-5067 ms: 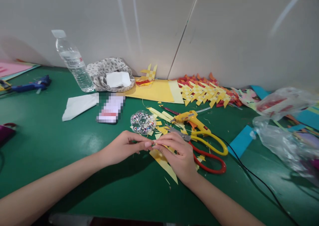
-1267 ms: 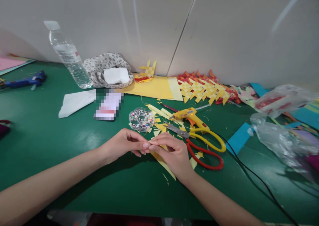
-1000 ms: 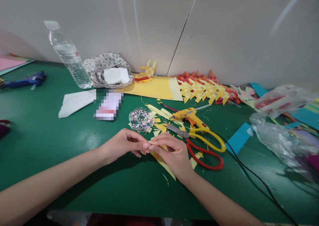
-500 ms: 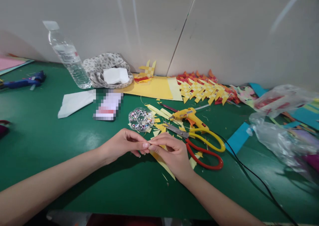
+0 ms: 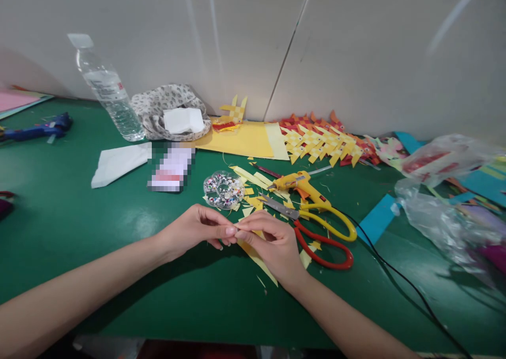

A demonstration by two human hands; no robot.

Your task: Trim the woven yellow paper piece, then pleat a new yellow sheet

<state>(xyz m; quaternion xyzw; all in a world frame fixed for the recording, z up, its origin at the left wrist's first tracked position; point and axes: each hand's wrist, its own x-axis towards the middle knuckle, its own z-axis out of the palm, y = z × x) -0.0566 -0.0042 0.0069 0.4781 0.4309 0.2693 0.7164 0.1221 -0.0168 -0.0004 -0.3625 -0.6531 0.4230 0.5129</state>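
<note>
Thumb and fingers of my left hand (image 5: 203,227) are pinched together, tip to tip with those of my right hand (image 5: 272,238), which pinches too. Whatever tiny thing sits between the fingertips is too small and hidden to name. Just beyond them lies a clear round case of googly eyes (image 5: 224,190). Scissors (image 5: 316,227) with one yellow and one red handle rest beside my right hand, blades pointing left. A yellow glue gun (image 5: 302,186) lies behind the scissors. Yellow paper strips (image 5: 259,264) and scraps are scattered under and around my right hand.
Woven yellow paper fish (image 5: 316,144) are lined up by the wall. A water bottle (image 5: 110,93), a patterned cloth bag (image 5: 174,98) and a phone (image 5: 173,168) stand or lie left. Right are a blue strip (image 5: 377,219), plastic bags (image 5: 438,222) and a black cord (image 5: 399,274).
</note>
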